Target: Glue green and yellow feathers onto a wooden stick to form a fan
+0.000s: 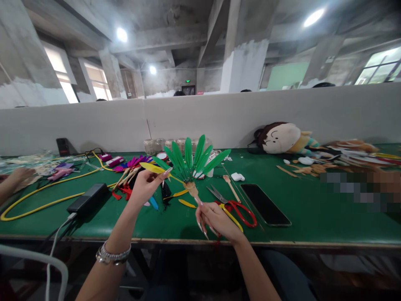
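A fan of green feathers (188, 154) spreads from a flat wooden handle (192, 189). My right hand (216, 219) is closed round the lower end of that handle and keeps the fan upright above the table. At the fan's left side, my left hand (145, 184) pinches a yellow feather (153, 168) between thumb and fingers, its quill end reaching toward the base of the green feathers. Loose yellow feathers (187, 203) lie on the table below. Red-handled scissors (241, 213) rest beside my right hand, their blades apart.
On the green table (313, 209) lie a phone (265, 205), a white earbud case (237, 177), a small wooden stick (232, 189) and a black power adapter (89, 200) with cables. Glass jars (159, 145) and a plush doll (282, 138) sit by the partition. Another person's hand (20, 177) is at left.
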A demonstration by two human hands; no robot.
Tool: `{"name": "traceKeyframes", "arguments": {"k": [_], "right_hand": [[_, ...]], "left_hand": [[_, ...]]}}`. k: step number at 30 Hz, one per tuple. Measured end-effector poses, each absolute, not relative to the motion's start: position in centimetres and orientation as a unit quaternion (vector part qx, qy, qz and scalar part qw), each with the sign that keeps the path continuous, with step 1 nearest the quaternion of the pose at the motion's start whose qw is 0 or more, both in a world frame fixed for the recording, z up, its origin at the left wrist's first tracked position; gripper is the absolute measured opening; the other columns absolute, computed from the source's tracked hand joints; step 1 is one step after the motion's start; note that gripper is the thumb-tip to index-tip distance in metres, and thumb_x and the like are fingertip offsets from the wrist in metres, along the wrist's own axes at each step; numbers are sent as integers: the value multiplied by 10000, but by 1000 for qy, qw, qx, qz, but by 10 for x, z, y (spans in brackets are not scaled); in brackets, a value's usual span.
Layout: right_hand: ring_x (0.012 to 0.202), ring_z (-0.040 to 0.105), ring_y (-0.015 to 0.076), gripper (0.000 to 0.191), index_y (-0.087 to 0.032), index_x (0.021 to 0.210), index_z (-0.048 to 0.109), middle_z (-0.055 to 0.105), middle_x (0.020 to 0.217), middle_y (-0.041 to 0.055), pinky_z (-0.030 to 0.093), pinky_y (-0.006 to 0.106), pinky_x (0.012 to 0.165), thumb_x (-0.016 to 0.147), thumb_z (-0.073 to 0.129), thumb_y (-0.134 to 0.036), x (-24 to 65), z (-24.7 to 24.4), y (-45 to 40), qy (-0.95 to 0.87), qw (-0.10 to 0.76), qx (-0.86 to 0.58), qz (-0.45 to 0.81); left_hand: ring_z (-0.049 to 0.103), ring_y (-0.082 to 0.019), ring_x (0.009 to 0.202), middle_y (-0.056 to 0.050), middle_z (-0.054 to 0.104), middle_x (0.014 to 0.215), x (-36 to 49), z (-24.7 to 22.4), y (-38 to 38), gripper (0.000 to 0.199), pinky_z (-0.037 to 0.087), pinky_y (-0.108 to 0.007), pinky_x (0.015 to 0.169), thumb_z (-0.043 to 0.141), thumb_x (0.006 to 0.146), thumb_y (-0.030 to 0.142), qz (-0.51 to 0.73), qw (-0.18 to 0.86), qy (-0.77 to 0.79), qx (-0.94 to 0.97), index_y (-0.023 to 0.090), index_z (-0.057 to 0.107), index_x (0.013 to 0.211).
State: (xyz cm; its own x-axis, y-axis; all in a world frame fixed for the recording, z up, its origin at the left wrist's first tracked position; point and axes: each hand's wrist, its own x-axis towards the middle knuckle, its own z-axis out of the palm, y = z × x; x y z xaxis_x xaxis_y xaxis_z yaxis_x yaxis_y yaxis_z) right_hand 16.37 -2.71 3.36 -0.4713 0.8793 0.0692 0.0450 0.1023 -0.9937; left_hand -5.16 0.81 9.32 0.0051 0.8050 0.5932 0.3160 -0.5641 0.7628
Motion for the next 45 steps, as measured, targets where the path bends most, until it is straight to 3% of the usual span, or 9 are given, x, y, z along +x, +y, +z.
{"name": "traceKeyframes", "arguments": {"k": [5, 11, 16, 22, 35, 45], "right_hand": [[270, 354, 54, 522, -145, 560, 518, 334, 324, -80, 287, 169, 322, 779, 392, -601, 164, 30, -25, -644, 368, -351, 571], [290, 407, 66, 516, -141, 575, 521, 355, 334, -71, 226, 156, 297, 768, 409, -606, 164, 29, -25, -639, 369, -357, 573], [264, 312, 47, 502, -146, 560, 529, 332, 318, -86, 328, 176, 338, 771, 423, -589, 163, 28, -25, -632, 377, -341, 585], [261, 304, 48, 499, -146, 558, 530, 316, 306, -90, 334, 181, 343, 781, 419, -578, 163, 25, -23, -630, 382, -332, 589], [262, 338, 43, 529, -138, 553, 515, 391, 334, -61, 172, 162, 280, 766, 410, -611, 163, 32, -27, -643, 368, -344, 576], [245, 322, 37, 536, -140, 555, 513, 411, 340, -57, 158, 158, 265, 774, 391, -614, 163, 35, -29, -654, 360, -347, 568]], "left_hand": [[341, -49, 403, 46, 451, 461, -49, 96, 5, 254, 231, -180, 366, 636, 675, 385, 561, 224, 431, 670, 141, 588, 620], [359, -52, 393, 36, 458, 451, -47, 100, 2, 342, 260, -180, 368, 552, 731, 449, 528, 247, 450, 676, 141, 554, 583], [319, -49, 362, 46, 379, 390, -50, 95, 8, 425, 229, -188, 354, 508, 747, 494, 502, 269, 468, 676, 138, 528, 515], [308, -49, 370, 44, 374, 395, -51, 92, 10, 420, 211, -195, 360, 528, 729, 495, 496, 272, 468, 679, 134, 542, 515], [309, -46, 370, 40, 415, 414, -48, 92, 7, 355, 206, -191, 361, 588, 699, 443, 527, 237, 453, 679, 130, 578, 531], [309, -44, 369, 43, 430, 421, -47, 92, 7, 347, 214, -196, 373, 595, 696, 437, 533, 215, 451, 683, 130, 590, 534]]}}
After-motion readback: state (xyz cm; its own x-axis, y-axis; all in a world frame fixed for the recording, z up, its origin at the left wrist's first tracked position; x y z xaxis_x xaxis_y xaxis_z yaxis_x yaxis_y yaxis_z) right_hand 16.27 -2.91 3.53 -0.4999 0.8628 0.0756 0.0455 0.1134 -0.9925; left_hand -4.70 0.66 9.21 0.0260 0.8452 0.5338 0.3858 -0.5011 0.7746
